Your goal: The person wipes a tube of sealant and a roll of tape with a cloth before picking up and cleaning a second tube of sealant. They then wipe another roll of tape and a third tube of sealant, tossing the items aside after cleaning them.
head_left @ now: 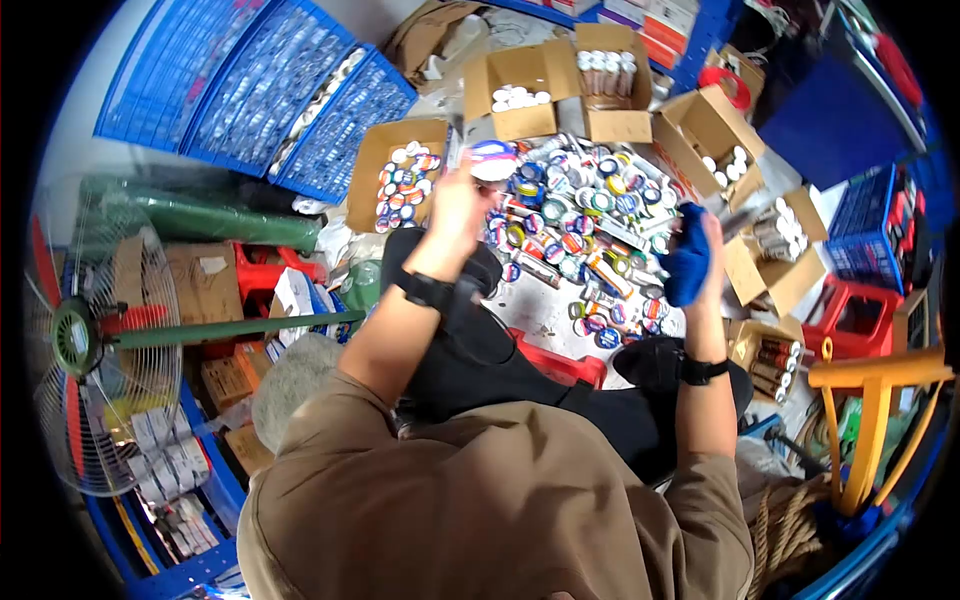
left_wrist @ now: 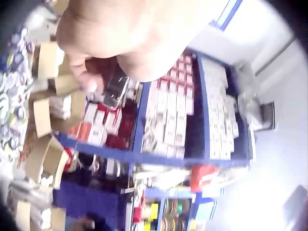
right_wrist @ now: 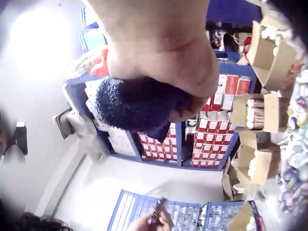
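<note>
Round container, just one, sits at upper centre of the head view, grasped by the left hand; right of centre, I see the right hand gripping one blue cloth. Three blue crates stand upper left.

No word, brand or number can be read with certainty. Coloured print covers the small tubs and tubes heaped on the floor, but it is too small to make out. The purple-and-white item at the left hand is smeared by blur. A pale sticker on a cardboard box by the fan's upper edge is illegible, and the print on the shelf's red-and-white boxes dissolves into marks.
</note>
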A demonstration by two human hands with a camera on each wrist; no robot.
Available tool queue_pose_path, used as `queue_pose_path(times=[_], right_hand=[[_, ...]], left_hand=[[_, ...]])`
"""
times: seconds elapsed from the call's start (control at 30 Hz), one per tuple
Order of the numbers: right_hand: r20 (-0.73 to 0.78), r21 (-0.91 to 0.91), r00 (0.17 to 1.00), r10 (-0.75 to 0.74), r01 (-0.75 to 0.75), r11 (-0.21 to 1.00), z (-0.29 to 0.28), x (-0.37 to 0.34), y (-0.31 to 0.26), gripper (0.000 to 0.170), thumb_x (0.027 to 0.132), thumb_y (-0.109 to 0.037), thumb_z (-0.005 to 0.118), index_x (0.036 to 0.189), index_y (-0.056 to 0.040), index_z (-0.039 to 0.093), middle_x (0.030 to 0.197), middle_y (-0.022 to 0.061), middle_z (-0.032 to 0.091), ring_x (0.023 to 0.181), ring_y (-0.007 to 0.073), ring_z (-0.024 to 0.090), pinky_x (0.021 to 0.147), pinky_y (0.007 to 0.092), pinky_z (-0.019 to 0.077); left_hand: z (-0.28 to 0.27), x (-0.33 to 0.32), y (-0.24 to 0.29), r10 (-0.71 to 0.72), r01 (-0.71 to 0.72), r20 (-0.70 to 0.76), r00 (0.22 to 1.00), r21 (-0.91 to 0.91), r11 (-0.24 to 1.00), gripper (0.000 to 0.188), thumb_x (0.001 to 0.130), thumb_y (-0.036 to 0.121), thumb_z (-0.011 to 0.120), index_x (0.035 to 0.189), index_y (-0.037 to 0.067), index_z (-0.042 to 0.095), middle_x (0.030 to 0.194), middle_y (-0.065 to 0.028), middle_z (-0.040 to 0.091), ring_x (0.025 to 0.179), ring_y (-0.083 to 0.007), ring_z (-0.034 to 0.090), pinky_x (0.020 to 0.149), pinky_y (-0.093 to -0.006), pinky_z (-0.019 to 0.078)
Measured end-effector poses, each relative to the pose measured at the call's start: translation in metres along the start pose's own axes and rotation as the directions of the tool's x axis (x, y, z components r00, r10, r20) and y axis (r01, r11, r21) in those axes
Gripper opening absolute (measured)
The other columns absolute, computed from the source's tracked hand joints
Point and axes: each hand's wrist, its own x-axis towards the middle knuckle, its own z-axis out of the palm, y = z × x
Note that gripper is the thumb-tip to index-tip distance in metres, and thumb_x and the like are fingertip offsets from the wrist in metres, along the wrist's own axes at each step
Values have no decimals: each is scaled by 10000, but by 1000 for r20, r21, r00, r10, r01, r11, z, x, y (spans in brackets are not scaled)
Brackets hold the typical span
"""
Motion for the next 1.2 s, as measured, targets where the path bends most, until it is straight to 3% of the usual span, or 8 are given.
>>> queue_pose_path(times=[0.2,0.3,0.43,0.5,0.57,0.7,0.97,1.2], right_hand=[[113,227,992,-58,31,974,-7,-6,-17,501,988,-468,379,1268,-89,550,1004,71,635,798,212,610,545,308,513],[45,242,990,-134,120,963,0,-11,-29,507,990,-439,375,1304,-73,531,1106,104,632,875,233,614,643,320,535],[-62,-121,955,-290,281,952,35,-39,-48,416,958,-157,552,1350,-42,473,1152,119,611,992,214,622,866,365,549],[-66,-305,942,-330,295,905,66,-53,-49,519,862,4,677,1339,-49,480,1108,74,619,973,175,626,861,335,532],[35,-598,950,-310,269,755,77,-64,-46,520,824,22,717,1299,-44,516,1033,46,631,932,144,620,848,297,515],[217,-741,926,-309,362,565,128,-92,-40,360,758,61,733,1052,-41,553,1012,40,650,928,113,606,859,274,500],[242,-854,918,-315,355,380,164,-110,-45,427,801,-17,720,1181,-26,526,1094,105,665,1054,148,599,939,299,463],[425,-831,840,-338,510,224,194,-113,-74,133,834,-85,682,930,6,682,1059,80,656,964,188,621,874,310,472]], left_hand=[[-196,118,61,-83,94,73,994,-175,980,594,1050,442,379,1329,-81,435,1301,-256,547,1199,-355,583,1018,-428,526],[-181,115,87,-305,290,-346,887,-95,952,654,1038,476,397,1421,-52,348,1467,-274,369,1342,-320,447,1051,-472,452],[-126,68,38,-184,175,200,962,60,983,478,975,277,530,1367,9,471,1328,-128,574,1163,-236,611,916,-344,495],[-90,34,-9,128,-393,758,640,179,902,512,921,103,587,1407,17,450,1277,-91,631,1105,-191,643,844,-273,517],[-19,-37,-21,-105,7,736,668,136,991,624,869,201,738,1403,23,470,1340,-120,584,1198,-201,591,936,-301,495],[31,-112,-1,244,-595,823,513,136,792,665,802,261,815,1347,12,526,1337,-172,563,1264,-283,536,1029,-383,441],[17,-90,21,404,-688,737,542,113,717,321,848,-29,638,1158,47,674,1172,-111,644,1088,-208,620,906,-308,507],[2,-88,65,-97,-309,851,516,290,906,201,911,191,695,993,9,679,782,-21,669,699,-55,593,629,-228,476]])
